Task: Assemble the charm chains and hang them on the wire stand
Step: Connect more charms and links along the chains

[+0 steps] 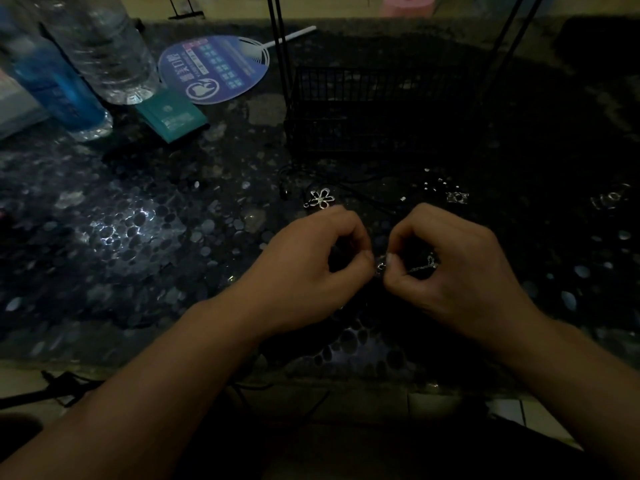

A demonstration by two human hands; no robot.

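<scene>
- Both hands are held close together over the dark pebble-patterned table [138, 237], at about 6 o'clock from the wire stand [374, 109].
- The left hand [311, 268] is curled, thumb and forefinger pinched on something too small and dark to be identified.
- The right hand [450, 268] is curled too, and a thin silver chain [420, 267] is pinched between its thumb and fingers; the chain is seen trailing toward 3 o'clock inside the palm.
- A small bright link [380, 265] is seen between the two thumb tips; whether it is joined to the chain cannot be told.
- A flower charm [321, 198] lies flat on the table at 12 o'clock from the left hand, just beyond its knuckles.
- A square charm [457, 197] and scattered small bits are seen at 1 o'clock from the right hand.
- At 10 o'clock, well apart, a round paper fan [214, 69], a teal box [171, 116], a clear bottle [104, 50] and a blue bottle [59, 88] are placed.
</scene>
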